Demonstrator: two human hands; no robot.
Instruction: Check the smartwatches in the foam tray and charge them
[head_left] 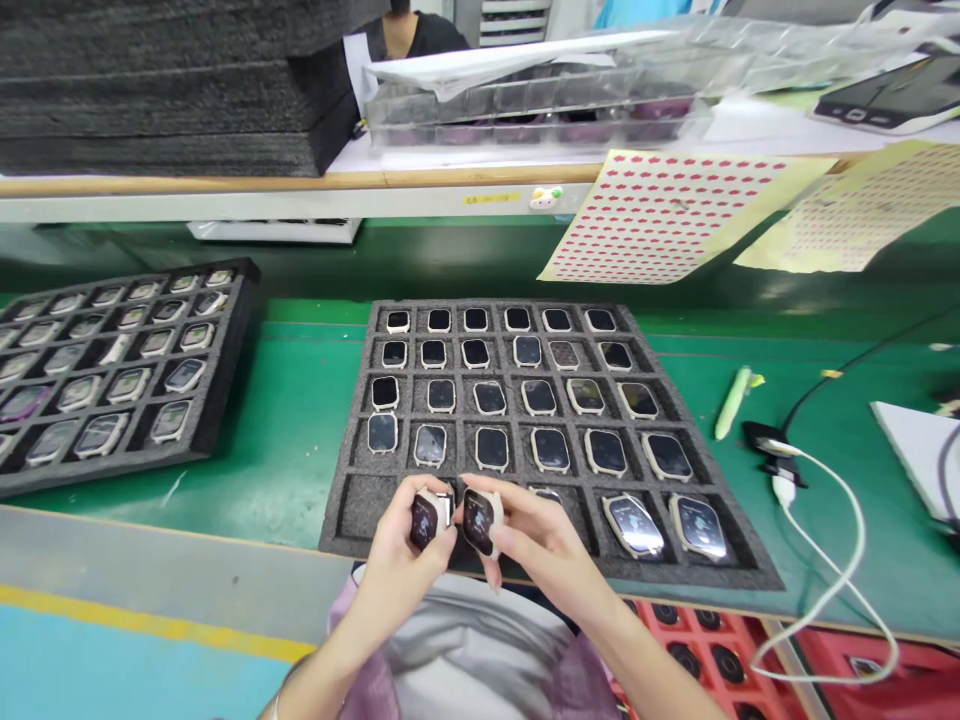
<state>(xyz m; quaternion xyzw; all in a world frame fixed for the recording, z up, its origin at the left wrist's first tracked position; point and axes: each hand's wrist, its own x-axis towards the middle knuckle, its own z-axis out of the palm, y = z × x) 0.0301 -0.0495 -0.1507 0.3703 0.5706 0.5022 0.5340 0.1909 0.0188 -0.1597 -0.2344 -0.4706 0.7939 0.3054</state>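
My left hand [397,560] is closed round a strapless smartwatch [425,522] whose dark screen is lit with a small picture. Beside it, a second smartwatch [478,520] with a pale case sits between the thumb and fingers of my right hand [541,535], its screen also lit. The two watches are held close together over the near edge of a grey foam tray [352,505]. Rows of similar watch cases fill most of the tray's pockets. Part of its front row is hidden behind my hands. Two watches [634,525] at the near right reflect light.
Another foam tray of watches [202,410] lies tilted at the left. To the right are a light green pen-like tool [733,403] and a white cable [855,520]. Sticker sheets [660,215] hang from the shelf. A red tray [694,640] with round parts sits below the table edge.
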